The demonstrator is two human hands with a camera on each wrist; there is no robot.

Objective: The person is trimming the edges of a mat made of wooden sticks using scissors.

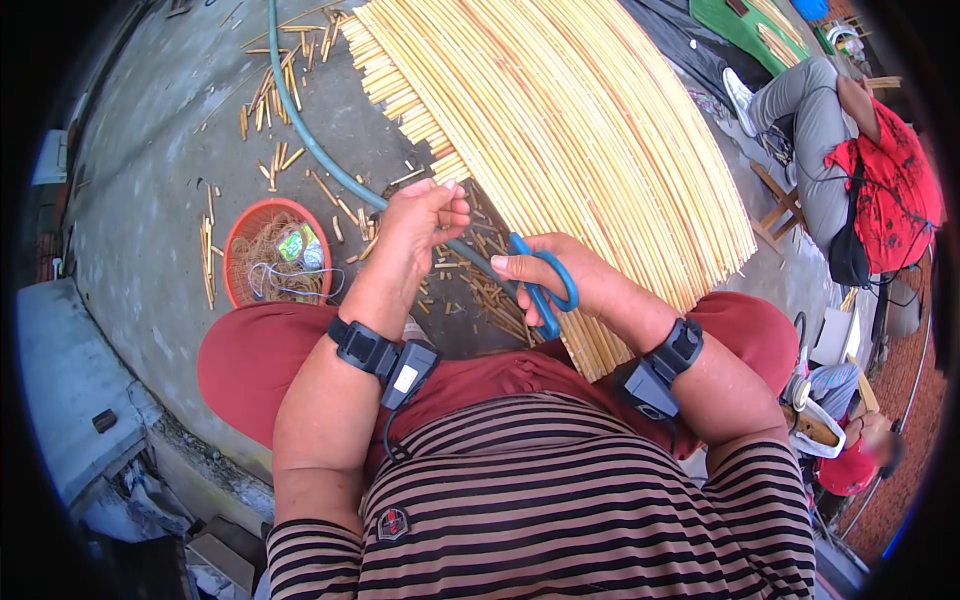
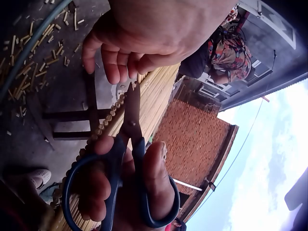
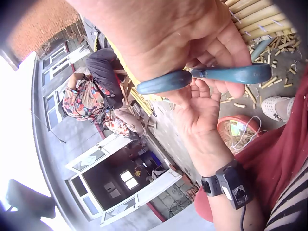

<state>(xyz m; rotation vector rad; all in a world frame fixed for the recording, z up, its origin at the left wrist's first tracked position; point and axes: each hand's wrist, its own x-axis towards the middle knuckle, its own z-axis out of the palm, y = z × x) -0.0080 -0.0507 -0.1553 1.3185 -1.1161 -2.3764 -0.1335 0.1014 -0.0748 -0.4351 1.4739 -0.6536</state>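
Note:
My right hand grips scissors with blue handles, fingers through one loop and thumb through the other. In the left wrist view the blades stand nearly closed, tips right below my left fingertips. My left hand is bent at the edge of a large mat of pale reed stalks, thumb near the forefinger. I cannot tell whether it pinches a thread or a stalk end. The mat's near end reaches my lap, and its cut stalk ends form a stepped left edge.
An orange basket holding twine and small packets stands left of my left forearm. A green hose crosses the floor, among scattered cut stalk pieces. A person in red sits at right. A dark wooden frame stands below the mat.

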